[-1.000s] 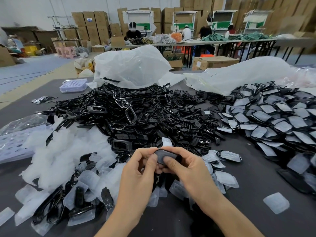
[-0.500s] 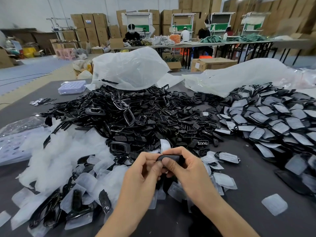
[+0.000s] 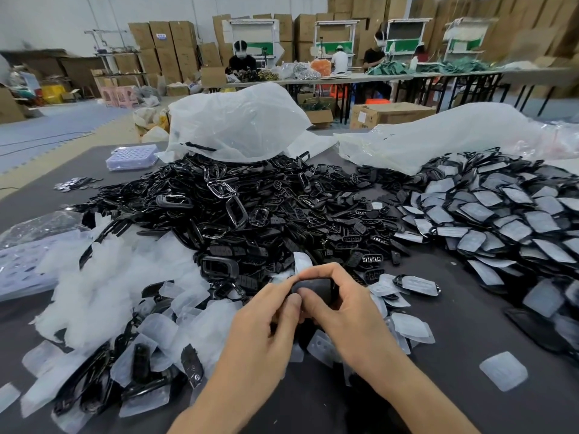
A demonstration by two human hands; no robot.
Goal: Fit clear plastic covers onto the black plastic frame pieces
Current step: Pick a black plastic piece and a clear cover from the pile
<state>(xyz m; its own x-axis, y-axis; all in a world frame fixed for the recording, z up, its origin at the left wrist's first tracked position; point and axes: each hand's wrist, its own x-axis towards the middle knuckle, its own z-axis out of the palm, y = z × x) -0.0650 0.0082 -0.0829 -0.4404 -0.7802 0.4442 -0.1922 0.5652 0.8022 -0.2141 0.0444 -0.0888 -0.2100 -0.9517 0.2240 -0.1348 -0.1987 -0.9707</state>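
Observation:
Both hands meet over the near middle of the dark table. My left hand and my right hand pinch one black frame piece between thumbs and forefingers. Whether a clear cover sits on it is hard to tell. A big heap of loose black frame pieces lies just beyond the hands. Loose clear covers are piled at the left. Covered frame pieces lie stacked at the right.
White plastic bags lie behind the heaps. A purple tray stands at the far left of the table, another tray at the left edge. One clear cover lies alone at the near right. People work at tables far behind.
The black piece has been turned in my fingers, from flat-on to more edge-on and back. Both hands stay in the same spot, still holding it.

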